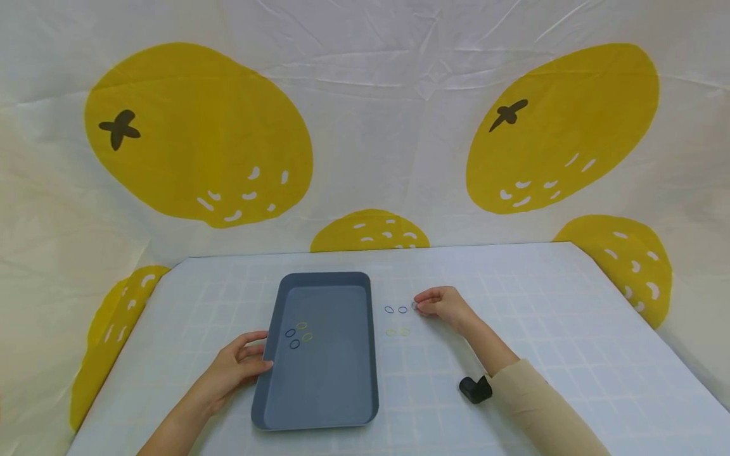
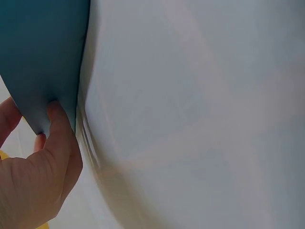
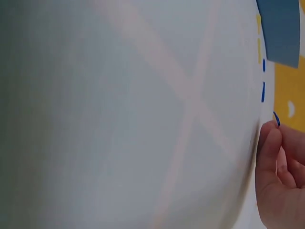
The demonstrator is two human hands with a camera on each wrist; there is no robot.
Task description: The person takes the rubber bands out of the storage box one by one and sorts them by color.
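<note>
While in left hand (image 1: 238, 366), tray (image 1: 325, 386) lengthwise near-to-far

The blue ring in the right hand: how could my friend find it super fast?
Start at the big blue-grey tray on the white table. Look right of the tray, past two blue rings, to the right hand. The blue ring is the only one being pinched; the others lie flat.

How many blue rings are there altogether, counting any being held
5: two blue rings in the gray tray, two on the table beside it, one pinched by the right hand. Any beneath that hand would be hidden.
</note>
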